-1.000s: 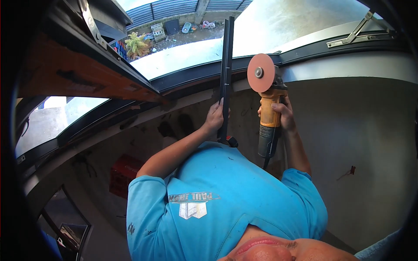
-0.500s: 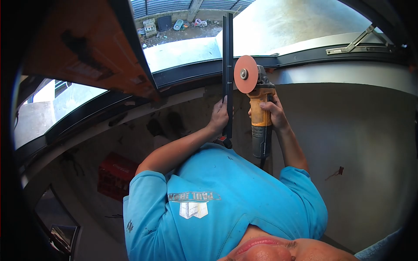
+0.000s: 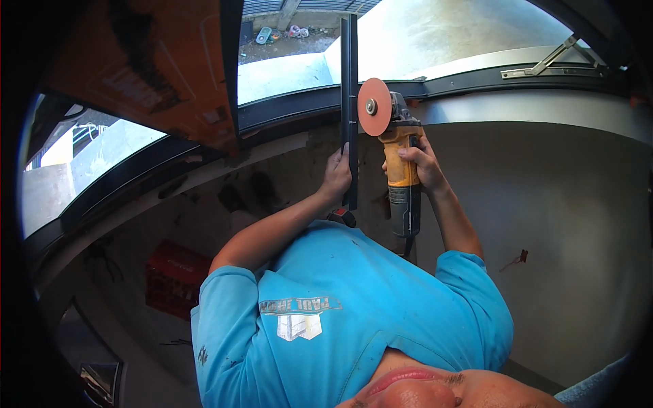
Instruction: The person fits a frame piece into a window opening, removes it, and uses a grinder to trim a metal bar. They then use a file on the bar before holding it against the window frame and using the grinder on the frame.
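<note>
My left hand [image 3: 337,175] grips a long black metal bar [image 3: 349,81] near its lower end and holds it upright in front of the window. My right hand [image 3: 423,163] is wrapped around the yellow body of an angle grinder [image 3: 404,194]. The grinder's orange disc [image 3: 374,107] sits right beside the bar, its left edge at or touching the bar's right side. The grinder's cord hangs down towards my blue shirt.
A dark window frame [image 3: 476,80] runs across the wall ahead, with a metal stay [image 3: 537,64] at the upper right. An orange-brown open sash [image 3: 156,75] juts out at the upper left. A red crate [image 3: 170,279] stands on the floor at the lower left.
The grinder has moved left and its disc has closed the gap to the bar. Both hands and the bar sit slightly higher in view. The open sash looms larger at the left.
</note>
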Demonstrator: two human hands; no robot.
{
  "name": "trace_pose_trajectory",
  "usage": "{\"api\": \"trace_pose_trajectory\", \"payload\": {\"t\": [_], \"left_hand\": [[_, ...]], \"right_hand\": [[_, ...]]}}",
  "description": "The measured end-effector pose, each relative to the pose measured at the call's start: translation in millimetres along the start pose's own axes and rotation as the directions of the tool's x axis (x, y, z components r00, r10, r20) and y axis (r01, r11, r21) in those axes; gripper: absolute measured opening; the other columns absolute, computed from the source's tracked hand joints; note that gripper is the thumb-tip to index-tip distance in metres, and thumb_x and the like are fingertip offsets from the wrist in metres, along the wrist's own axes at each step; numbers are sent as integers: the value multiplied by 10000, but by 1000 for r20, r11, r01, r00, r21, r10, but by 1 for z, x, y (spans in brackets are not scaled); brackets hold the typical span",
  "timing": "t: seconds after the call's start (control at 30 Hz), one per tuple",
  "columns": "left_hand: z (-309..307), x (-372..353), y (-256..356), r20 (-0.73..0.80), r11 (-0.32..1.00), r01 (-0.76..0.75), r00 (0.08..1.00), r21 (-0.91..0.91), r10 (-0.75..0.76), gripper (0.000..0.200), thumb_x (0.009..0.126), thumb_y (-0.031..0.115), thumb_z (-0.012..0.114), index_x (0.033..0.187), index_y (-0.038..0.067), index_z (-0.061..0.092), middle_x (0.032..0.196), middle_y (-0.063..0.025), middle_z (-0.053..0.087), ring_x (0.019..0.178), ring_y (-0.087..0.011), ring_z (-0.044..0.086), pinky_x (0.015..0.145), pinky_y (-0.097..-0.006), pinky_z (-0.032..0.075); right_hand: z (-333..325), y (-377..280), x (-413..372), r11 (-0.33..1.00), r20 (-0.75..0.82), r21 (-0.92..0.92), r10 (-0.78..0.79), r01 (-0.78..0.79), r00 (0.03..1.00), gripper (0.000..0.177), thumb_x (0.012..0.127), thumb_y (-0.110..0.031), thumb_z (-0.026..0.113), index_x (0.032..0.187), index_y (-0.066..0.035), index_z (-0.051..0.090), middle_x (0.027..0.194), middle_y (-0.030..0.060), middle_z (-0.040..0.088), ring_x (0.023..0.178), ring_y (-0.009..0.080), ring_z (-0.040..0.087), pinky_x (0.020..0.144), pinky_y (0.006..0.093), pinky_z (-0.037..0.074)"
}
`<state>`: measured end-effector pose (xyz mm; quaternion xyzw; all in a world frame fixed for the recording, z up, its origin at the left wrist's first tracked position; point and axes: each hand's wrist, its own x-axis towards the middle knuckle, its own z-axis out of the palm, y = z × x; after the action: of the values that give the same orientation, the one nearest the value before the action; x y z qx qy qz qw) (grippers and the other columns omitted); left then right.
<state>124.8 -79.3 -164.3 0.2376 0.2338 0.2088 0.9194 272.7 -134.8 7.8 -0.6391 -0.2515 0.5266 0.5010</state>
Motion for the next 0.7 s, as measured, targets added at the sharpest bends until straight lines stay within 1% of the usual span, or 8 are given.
{"api": "trace_pose_trajectory", "payload": {"t": [0.1,0.23,0.3,0.4,0.53,0.63,0.7], "left_hand": [[-6,5,-8,8,999,-20,1000,27,20,348,1093,432,392,910,152,486,681,27,455,534,-70,434,484,-249,377],[-2,6,-7,-27,999,-16,999,49,18,347,1094,429,392,903,153,482,673,30,443,529,-70,427,481,-250,374],[1,6,-7,-68,999,-37,997,16,38,396,1107,400,384,828,147,504,659,77,420,566,-24,373,509,-240,319],[9,-1,5,-64,1000,-4,998,-8,4,394,1110,389,383,835,138,510,671,81,410,584,-24,366,523,-241,316],[10,0,2,-76,1000,-22,997,-11,22,392,1110,387,382,848,130,522,681,82,410,594,-23,367,534,-240,323],[6,2,-3,-77,1000,-20,997,11,20,391,1111,387,382,860,128,533,689,82,416,605,-25,373,547,-237,332],[4,3,-5,-86,997,-41,995,58,46,394,1111,388,380,855,129,531,688,78,422,597,-26,375,540,-238,334]], "right_hand": [[0,0,0,1000,-8,19,-2,2,1000,510,874,-145,603,1311,-14,373,1019,181,615,793,282,724,710,399,639],[1,-1,-1,999,3,36,7,-7,1000,512,875,-142,604,1314,-13,373,1020,176,612,799,284,725,717,401,640],[1,-1,0,999,3,36,8,-8,1000,510,875,-143,605,1312,-11,376,1019,175,612,799,283,725,716,401,641],[2,-1,1,999,19,47,9,-10,1000,503,876,-144,604,1306,-7,384,1020,175,612,798,284,725,718,402,640],[2,-2,2,999,11,38,17,-18,1000,493,876,-143,602,1301,-6,393,1020,177,612,796,284,725,714,402,639],[3,-2,2,999,10,32,10,-10,1000,490,877,-144,601,1299,-5,394,1013,179,614,794,282,725,711,401,638],[3,-2,2,1000,11,27,10,-10,1000,488,878,-146,601,1297,-4,394,1006,179,617,792,281,724,709,399,638]]}}
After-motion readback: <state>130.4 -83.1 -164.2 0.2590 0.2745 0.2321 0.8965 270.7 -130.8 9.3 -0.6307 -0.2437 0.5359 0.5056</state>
